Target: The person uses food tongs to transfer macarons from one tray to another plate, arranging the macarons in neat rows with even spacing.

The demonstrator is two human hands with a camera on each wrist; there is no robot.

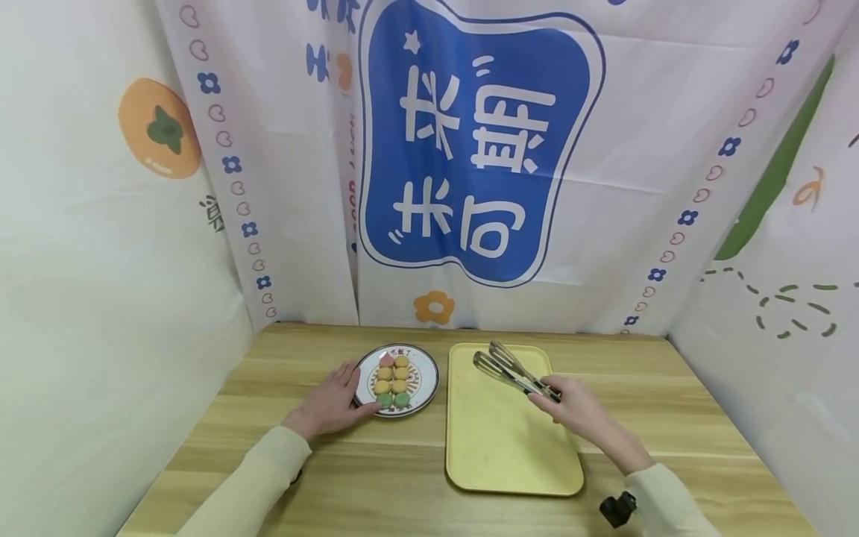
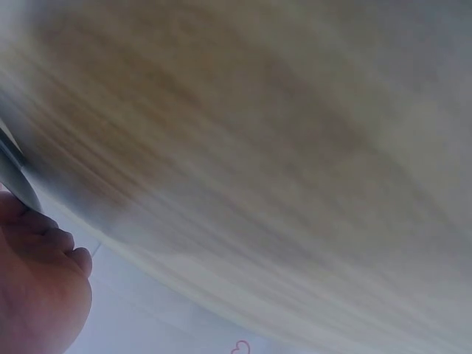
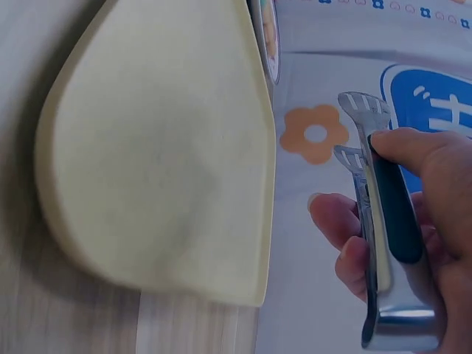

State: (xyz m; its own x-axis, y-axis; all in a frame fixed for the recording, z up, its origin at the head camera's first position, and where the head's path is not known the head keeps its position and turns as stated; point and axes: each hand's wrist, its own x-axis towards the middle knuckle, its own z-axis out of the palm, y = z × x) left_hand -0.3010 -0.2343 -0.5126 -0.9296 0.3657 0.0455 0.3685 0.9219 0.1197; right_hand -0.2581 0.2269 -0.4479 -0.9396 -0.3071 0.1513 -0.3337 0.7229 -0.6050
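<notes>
A white, dark-rimmed plate (image 1: 428,373) holds two columns of small round macaron-like sweets (image 1: 392,383), one pink, several yellow and two green. At its left rim rests my left hand (image 1: 333,403), fingers extended and thumb spread along the lower edge. In the left wrist view only the underside of that hand (image 2: 40,280) shows, beside the plate's edge. My right hand (image 1: 579,406) grips metal food tongs (image 1: 513,369) by their dark-sided handles. The tongs' slotted tips stand apart with nothing between them, above a yellow tray (image 1: 503,440).
The wooden table (image 1: 376,477) carries the tray to the right of the plate, with a narrow gap between. A white printed cloth (image 1: 302,186) hangs at the back edge, and similar cloths close in both sides.
</notes>
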